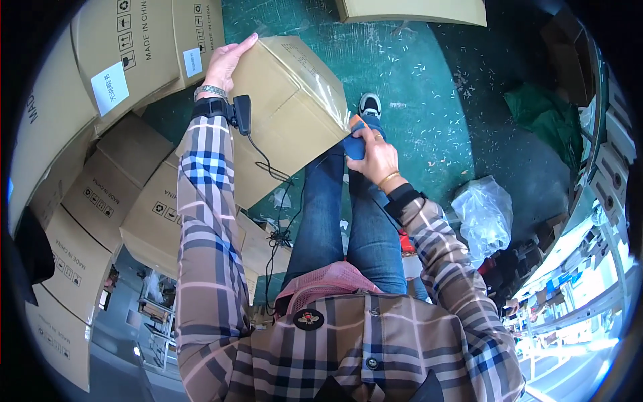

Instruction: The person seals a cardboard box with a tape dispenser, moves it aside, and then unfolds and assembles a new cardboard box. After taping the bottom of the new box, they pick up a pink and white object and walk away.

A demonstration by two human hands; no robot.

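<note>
A brown cardboard box point(281, 110) is tilted in front of me, above my legs. My left hand point(230, 61) grips its far left corner, with the fingers along the edge. A strip of clear packing tape point(320, 86) runs along the box's right face, shiny and slightly wrinkled. At the strip's lower end, my right hand point(377, 155) is closed around a blue and orange tape dispenser point(355, 147), held against the near right corner of the box. My fingers cover part of the dispenser. A black device point(242, 114) with a cable is strapped at my left wrist.
Large printed cartons point(127, 40) are stacked along the left, and another box point(415, 10) sits at the far edge. Clear plastic wrap point(483, 214) and a green sheet point(542, 124) lie to the right. White scraps litter the green floor point(422, 100). Black cables point(280, 238) hang by my left leg.
</note>
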